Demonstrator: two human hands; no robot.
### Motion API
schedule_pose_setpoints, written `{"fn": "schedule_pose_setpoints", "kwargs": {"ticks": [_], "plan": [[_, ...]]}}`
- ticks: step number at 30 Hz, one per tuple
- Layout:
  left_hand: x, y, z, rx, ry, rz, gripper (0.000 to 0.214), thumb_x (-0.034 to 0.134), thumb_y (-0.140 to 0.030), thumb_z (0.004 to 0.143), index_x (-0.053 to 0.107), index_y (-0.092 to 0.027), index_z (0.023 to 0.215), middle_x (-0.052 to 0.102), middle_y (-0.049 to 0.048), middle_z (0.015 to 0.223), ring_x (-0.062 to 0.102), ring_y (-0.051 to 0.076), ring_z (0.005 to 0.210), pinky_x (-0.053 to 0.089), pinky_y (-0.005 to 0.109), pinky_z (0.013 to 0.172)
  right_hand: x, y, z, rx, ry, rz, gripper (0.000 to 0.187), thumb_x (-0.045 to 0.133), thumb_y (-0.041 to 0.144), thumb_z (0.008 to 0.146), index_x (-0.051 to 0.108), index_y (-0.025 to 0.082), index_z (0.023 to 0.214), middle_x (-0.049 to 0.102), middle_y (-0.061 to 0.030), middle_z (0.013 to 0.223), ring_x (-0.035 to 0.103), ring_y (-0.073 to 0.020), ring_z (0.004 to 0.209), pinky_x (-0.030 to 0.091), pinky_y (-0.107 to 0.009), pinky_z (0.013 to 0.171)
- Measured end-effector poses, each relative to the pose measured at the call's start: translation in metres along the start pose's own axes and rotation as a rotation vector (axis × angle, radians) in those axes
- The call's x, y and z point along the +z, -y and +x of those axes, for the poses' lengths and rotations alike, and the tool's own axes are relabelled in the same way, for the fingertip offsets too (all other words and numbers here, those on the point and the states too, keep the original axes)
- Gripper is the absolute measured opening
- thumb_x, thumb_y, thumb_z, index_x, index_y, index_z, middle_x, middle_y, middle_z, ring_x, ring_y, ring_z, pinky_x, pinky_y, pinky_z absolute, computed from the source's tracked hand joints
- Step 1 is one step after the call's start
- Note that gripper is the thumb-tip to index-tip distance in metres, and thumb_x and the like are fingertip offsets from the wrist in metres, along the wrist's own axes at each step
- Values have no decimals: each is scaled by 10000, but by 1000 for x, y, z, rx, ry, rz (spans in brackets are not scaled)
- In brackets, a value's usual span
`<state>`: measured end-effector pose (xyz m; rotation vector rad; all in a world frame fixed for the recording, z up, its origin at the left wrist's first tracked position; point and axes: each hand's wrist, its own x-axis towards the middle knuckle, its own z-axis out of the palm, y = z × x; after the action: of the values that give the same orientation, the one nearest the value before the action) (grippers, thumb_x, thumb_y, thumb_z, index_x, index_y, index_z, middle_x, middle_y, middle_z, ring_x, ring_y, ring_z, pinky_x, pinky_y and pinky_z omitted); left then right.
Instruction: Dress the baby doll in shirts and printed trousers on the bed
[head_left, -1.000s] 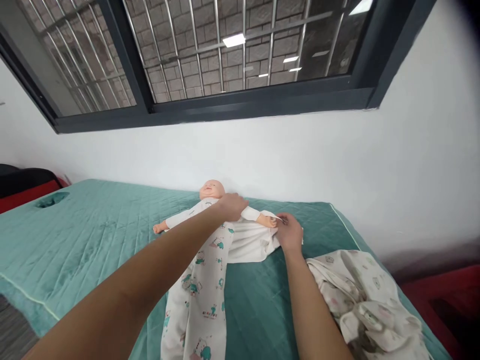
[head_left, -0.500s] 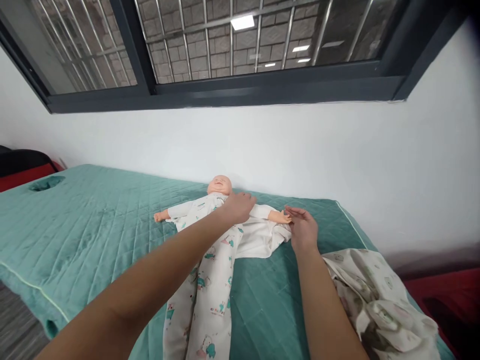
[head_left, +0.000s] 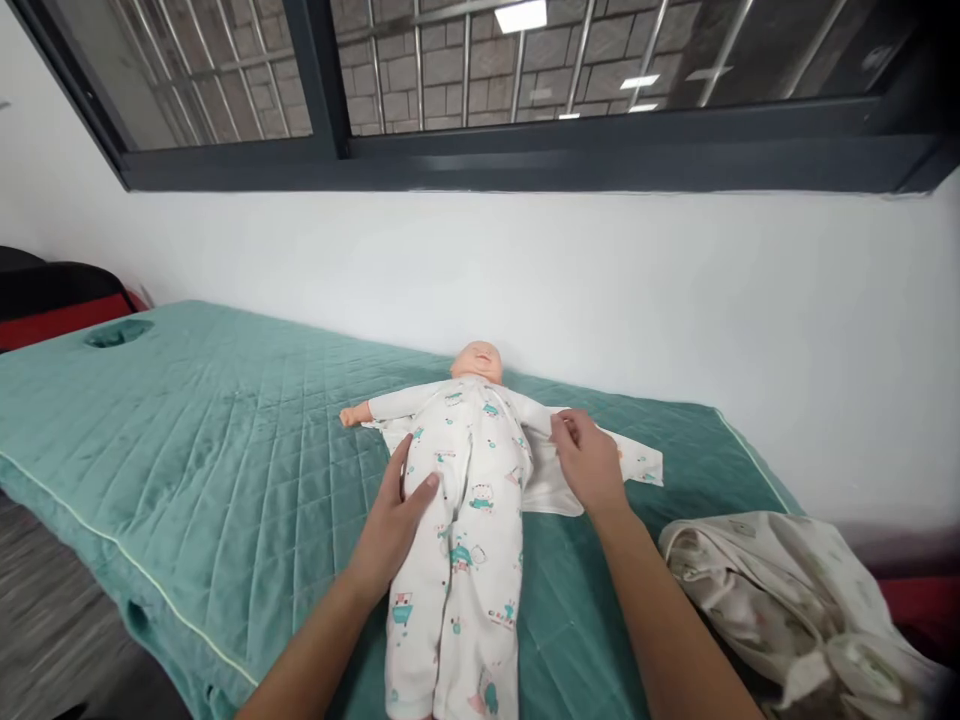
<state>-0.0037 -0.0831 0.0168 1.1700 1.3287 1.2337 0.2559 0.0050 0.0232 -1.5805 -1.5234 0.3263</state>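
A baby doll [head_left: 478,361] lies face up on a teal quilted bed [head_left: 195,440], its head toward the wall. It wears a white romper with small animal prints [head_left: 457,540]. My left hand [head_left: 394,515] lies flat and open on the romper's left side near the doll's hip. My right hand [head_left: 585,462] grips the loose white flap of the romper beside the doll's right arm, fingers curled on the cloth. The romper's empty sleeve [head_left: 637,465] sticks out to the right of that hand.
A crumpled pile of printed baby clothes [head_left: 780,600] sits at the bed's right end. A white wall and a dark-framed barred window [head_left: 525,150] stand behind. A round face hole [head_left: 116,333] marks the bed's far left. Red and black furniture [head_left: 52,300] is at left.
My left hand has come off the doll's chest down to the romper's left side. The romper's front now covers the torso. My right hand shifted from the doll's hand to the flap.
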Motion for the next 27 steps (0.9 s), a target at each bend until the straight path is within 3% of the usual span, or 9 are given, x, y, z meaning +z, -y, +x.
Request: {"fn": "schedule_pose_setpoints", "kwargs": {"ticks": [3, 6, 10, 12, 16, 20, 27], "plan": [[14, -3, 11, 34, -8, -13, 629, 577, -467, 891, 341, -348, 1462, 353, 14, 1556, 326, 249, 1435, 317, 432, 1175, 10, 9, -6, -12, 159, 21, 315, 439, 483, 918, 629, 231, 921, 707, -49, 894, 630, -233, 862, 441, -366, 809], [19, -4, 33, 95, -32, 54, 577, 580, -458, 889, 404, -306, 1417, 419, 58, 1503, 384, 248, 1394, 322, 437, 1165, 16, 8, -7, 17, 170, 67, 333, 427, 480, 922, 631, 229, 996, 704, -53, 1024, 616, -236, 955, 428, -374, 863], [16, -10, 80, 306, -157, 188, 482, 586, -454, 879, 507, -231, 1299, 468, 99, 1429, 422, 236, 1348, 351, 403, 1134, 21, 1, -4, 89, 178, 117, 368, 441, 513, 907, 635, 226, 1034, 695, -53, 1071, 606, -242, 994, 429, -389, 885], [16, -18, 108, 338, -74, 241, 456, 583, -457, 877, 541, -221, 1265, 498, 98, 1410, 441, 237, 1329, 340, 400, 1135, 24, 1, -3, 118, 180, 162, 355, 462, 508, 901, 627, 232, 1050, 685, -52, 1107, 604, -244, 1025, 429, -398, 913], [22, -34, 148, 273, 202, 289, 488, 589, -504, 859, 569, -231, 1262, 533, 86, 1399, 479, 254, 1300, 345, 410, 1122, 30, 6, -5, 189, 160, 282, 336, 516, 502, 883, 611, 251, 1085, 669, -44, 1168, 599, -240, 1089, 436, -398, 964], [22, -31, 156, 305, 252, 302, 519, 612, -517, 836, 565, -258, 1283, 457, 60, 1479, 383, 261, 1388, 300, 406, 1156, 35, 9, -8, 188, 144, 342, 365, 525, 520, 882, 593, 257, 1125, 648, -36, 1219, 583, -223, 1136, 459, -369, 972], [6, -20, 143, 362, 361, 306, 544, 673, -484, 798, 543, -317, 1299, 368, 21, 1540, 312, 263, 1437, 277, 420, 1183, 38, 6, -9, 222, 134, 292, 399, 521, 543, 883, 554, 267, 1169, 615, -36, 1239, 577, -224, 1117, 458, -381, 973]]}}
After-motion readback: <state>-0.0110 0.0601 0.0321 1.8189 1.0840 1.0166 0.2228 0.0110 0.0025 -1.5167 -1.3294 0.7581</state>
